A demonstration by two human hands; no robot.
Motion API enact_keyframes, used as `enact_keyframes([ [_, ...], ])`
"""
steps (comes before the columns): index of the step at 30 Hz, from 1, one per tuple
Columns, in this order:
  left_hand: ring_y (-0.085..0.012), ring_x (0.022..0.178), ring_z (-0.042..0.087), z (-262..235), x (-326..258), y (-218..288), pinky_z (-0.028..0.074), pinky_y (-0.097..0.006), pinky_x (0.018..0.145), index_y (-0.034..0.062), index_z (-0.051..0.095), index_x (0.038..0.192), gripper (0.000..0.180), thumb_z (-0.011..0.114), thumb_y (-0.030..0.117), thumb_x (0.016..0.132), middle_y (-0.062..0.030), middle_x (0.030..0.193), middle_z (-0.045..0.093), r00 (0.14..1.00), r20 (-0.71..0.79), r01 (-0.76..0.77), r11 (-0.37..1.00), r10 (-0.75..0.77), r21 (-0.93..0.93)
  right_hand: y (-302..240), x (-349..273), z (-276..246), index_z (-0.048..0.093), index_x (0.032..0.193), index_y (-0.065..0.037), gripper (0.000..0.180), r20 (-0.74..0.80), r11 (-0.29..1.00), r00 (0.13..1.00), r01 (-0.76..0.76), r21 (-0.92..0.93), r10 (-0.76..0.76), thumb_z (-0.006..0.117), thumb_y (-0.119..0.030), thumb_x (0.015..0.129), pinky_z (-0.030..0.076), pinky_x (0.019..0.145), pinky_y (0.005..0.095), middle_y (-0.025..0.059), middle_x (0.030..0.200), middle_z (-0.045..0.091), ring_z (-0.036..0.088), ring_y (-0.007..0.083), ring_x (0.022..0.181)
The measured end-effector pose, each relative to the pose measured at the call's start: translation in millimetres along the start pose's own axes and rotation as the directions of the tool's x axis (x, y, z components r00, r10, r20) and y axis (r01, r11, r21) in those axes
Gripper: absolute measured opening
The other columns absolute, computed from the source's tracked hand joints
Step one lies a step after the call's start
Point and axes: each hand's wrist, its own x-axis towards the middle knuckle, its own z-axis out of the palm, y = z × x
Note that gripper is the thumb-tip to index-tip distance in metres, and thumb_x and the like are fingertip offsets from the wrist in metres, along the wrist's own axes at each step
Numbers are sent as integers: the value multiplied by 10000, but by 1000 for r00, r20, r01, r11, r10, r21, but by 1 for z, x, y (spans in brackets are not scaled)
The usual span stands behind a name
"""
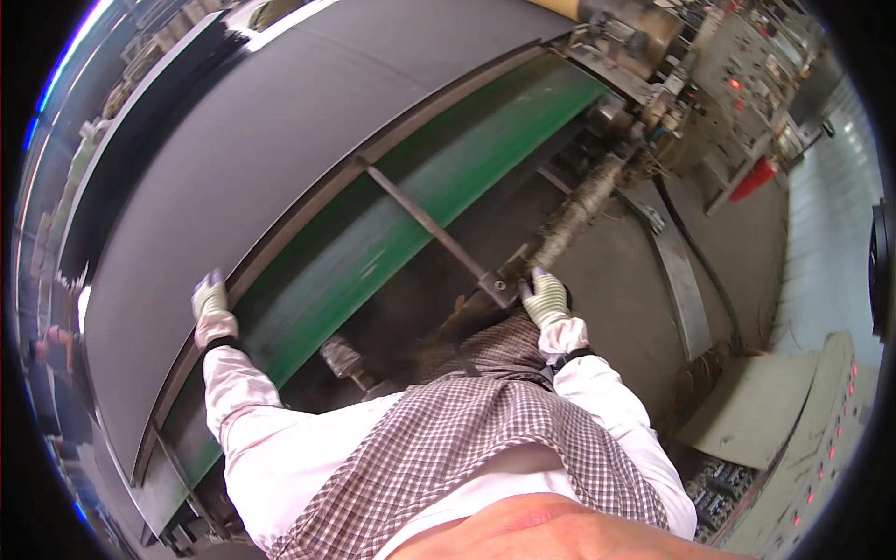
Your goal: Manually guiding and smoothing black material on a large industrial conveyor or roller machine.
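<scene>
My left hand (211, 295), in a striped glove with dark fingertips, rests at the near edge of a wide dark grey sheet (280, 131). Its fingers are stretched out over the metal edge rail (280, 233). My right hand (549, 299), gloved alike, lies beside the bolted end of a metal rod (434, 229), close to a rough, wrapped roller (581, 213). Its thumb stands apart from the fingers, and nothing shows in the palm. Below the sheet runs a green belt (369, 257), which the rod crosses.
Machinery with a cylinder (644, 42) stands at the far right, near a panel with red lights (737, 103). A flat metal strip (681, 289) and a dark cable (695, 243) lie on the floor. At the lower right is a pale control cabinet (812, 439). A round metal fitting (342, 358) juts out near my waist.
</scene>
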Motion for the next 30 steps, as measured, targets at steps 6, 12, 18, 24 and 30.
enact_keyframes([
  [6,-385,1163,508,13,5,96,399,-462,1005,210,555,1300,560,312,565,941,-157,1279,552,998,42,-61,983,55,170,-6,-3,-4,590,908,-26,266,-47,999,998,35,18,-34,653,-260,801,489,731,474,215,860,632,606,403,809],
  [12,-380,1162,513,7,3,192,414,-474,999,146,598,1242,657,294,635,926,-161,1265,559,982,47,-189,965,184,184,-3,-1,-5,598,913,-32,257,23,999,999,20,35,-21,643,-264,813,489,740,473,209,859,636,610,397,824],
  [18,-395,1149,519,9,4,290,402,-469,998,122,620,1208,746,285,705,884,-179,1228,579,945,146,-316,934,293,168,5,0,-1,584,892,-30,291,-33,991,994,108,85,-105,602,-309,812,475,696,500,212,785,627,604,401,753],
  [24,-369,1181,518,12,8,389,395,-450,1012,88,609,1231,826,301,752,849,-176,1251,575,915,239,-373,909,326,187,-4,3,-11,598,939,-37,293,18,991,999,30,132,-33,626,-297,806,491,707,488,211,793,647,619,403,758],
  [30,-339,1302,417,30,28,423,312,-403,1094,138,526,1332,750,399,706,859,-169,1381,480,798,214,-475,806,564,-354,-8,3,-23,605,980,-8,300,83,992,996,13,129,-24,638,-261,822,512,748,451,221,888,652,627,399,834],
])
